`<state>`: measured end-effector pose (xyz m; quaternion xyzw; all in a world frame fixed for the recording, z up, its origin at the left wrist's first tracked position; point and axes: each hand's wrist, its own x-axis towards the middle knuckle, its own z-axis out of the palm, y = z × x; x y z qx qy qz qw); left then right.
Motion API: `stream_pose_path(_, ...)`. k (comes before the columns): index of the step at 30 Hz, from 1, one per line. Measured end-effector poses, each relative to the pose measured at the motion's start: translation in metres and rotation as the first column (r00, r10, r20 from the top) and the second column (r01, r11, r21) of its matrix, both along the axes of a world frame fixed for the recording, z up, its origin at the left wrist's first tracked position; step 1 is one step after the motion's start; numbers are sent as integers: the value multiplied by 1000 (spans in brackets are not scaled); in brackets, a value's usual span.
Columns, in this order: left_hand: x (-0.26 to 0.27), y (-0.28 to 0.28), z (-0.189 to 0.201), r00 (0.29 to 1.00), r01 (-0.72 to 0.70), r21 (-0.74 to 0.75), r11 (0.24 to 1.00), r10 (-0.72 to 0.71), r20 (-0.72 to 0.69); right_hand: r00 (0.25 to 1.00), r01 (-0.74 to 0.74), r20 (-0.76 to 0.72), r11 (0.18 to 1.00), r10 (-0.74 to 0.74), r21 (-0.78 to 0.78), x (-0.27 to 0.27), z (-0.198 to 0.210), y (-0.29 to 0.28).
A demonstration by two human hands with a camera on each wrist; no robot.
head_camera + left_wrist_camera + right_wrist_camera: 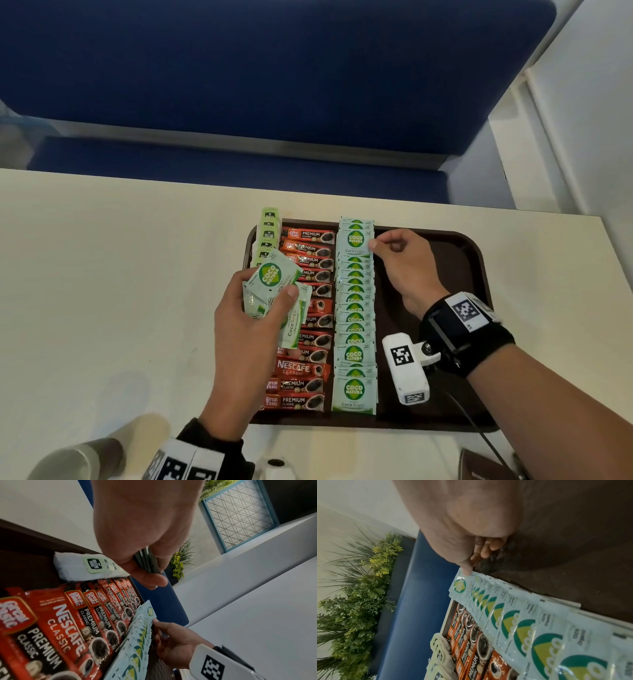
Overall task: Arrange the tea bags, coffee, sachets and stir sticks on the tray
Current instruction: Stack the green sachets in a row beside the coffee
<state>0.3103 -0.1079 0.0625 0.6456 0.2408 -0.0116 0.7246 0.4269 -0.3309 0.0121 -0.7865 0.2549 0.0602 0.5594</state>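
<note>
Resting on a cream table, the tray; left hand grips sachets, right hand pinches one.

A café or canteen booth is suggested: a blue padded bench is set against a cream table, a brown serving tray is laid on it, and artificial plants are ranged behind the seating.
</note>
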Motion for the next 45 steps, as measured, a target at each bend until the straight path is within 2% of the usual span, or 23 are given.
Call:
stream_pose_path(3,2,-1,0,1000,13,5,1000,-13,-7,999,29,16,1000,-29,0,-4,11,2)
stream_pose_path(5,4,-4,1,1000,24,2,1000,-24,-8,999,0,44,1000,-1,27,-14,27,8)
stream_pose_path(8,8,-12,4,999,40,-29,999,-40,-11,974,-226,30,965,224,137,-41,58,19)
stream_pose_path(10,11,-19,6,998,59,-23,998,-59,0,912,-395,-24,892,410,220,-61,74,28)
stream_pose_path(11,14,-22,6,998,67,-23,997,-67,5,889,-429,-47,866,455,255,-69,78,31)
stream_pose_path(13,17,-29,6,998,68,-64,996,-68,7,888,-412,-64,850,455,328,-80,76,33)
stream_pose_path(18,23,-34,8,997,75,-181,981,-79,-14,958,-220,-66,860,280,460,-82,69,20)
stream_pose_path(22,22,-32,9,995,99,-141,985,-101,-9,968,-192,-47,848,247,495,-81,70,9)
stream_pose_path(28,21,-32,15,992,128,-17,992,-127,22,966,-203,-48,856,256,476,-82,71,7)
stream_pose_path(31,23,-27,13,988,146,62,987,-148,41,932,-331,-46,898,359,291,-75,73,0)
stream_pose_path(33,25,-23,11,982,178,85,980,-182,47,898,-426,-42,890,437,163,-69,72,-5)
stream_pose_path(37,27,-17,10,968,245,94,965,-248,25,816,-565,-57,815,575,133,-56,70,-12)
stream_pose_path(39,26,-14,9,974,222,116,968,-224,6,840,-533,-55,841,539,93,-46,67,-16)
stream_pose_path(42,24,-9,8,987,157,125,980,-159,4,935,-356,8,934,356,26,-28,52,-22)
stream_pose_path(45,22,-7,7,989,145,112,983,-144,-9,959,-281,39,960,281,-6,-14,34,-20)
